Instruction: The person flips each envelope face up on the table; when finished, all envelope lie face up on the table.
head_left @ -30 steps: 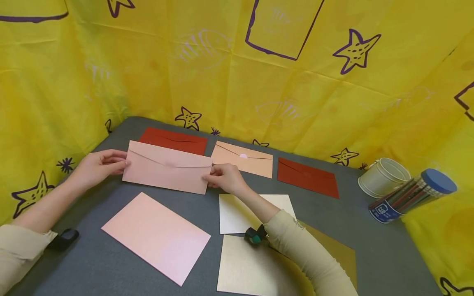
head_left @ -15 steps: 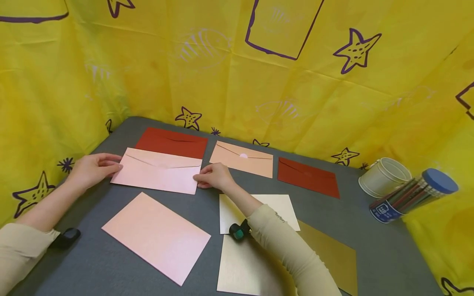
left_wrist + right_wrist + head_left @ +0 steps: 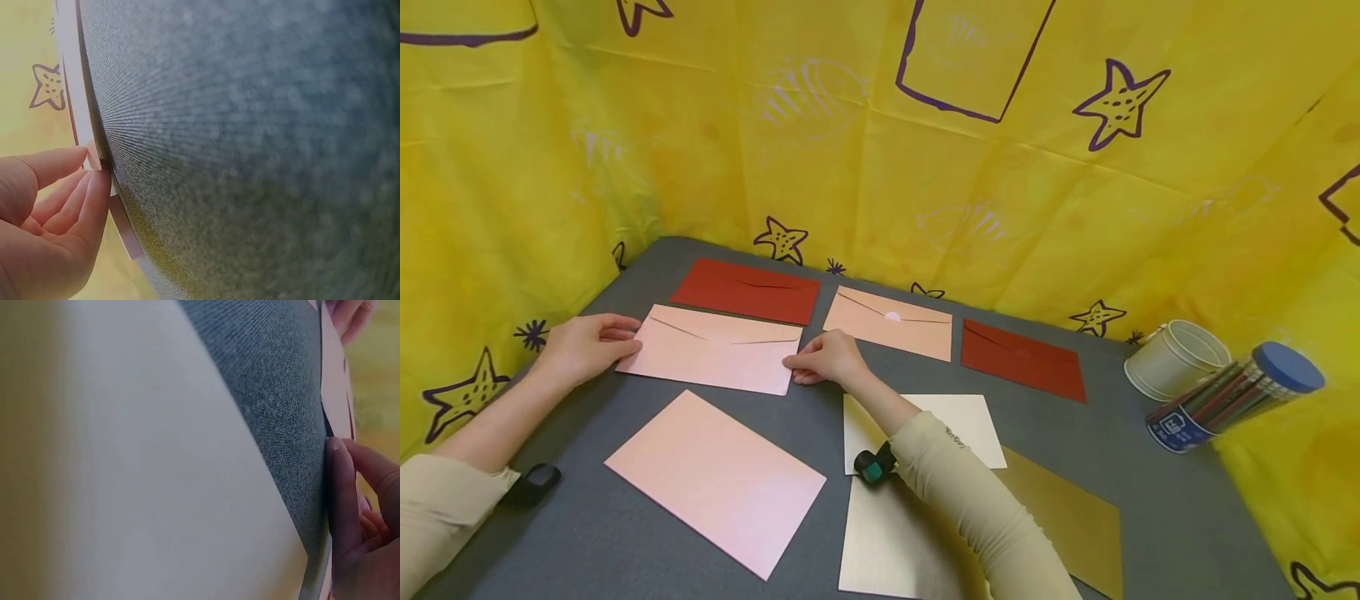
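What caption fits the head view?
Both hands, left hand and right hand, pinch a pink envelope on the grey table.

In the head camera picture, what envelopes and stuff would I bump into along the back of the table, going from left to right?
Pink envelope held by both hands → dark red envelope → peach envelope → second dark red envelope → white bucket → pencil tub with a blue lid.

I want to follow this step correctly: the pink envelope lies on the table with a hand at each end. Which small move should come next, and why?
Probably let go with both hands. The pink envelope already lies flat on the grey table, flap side up, in front of the red envelope; the left hand and right hand only pinch its ends.
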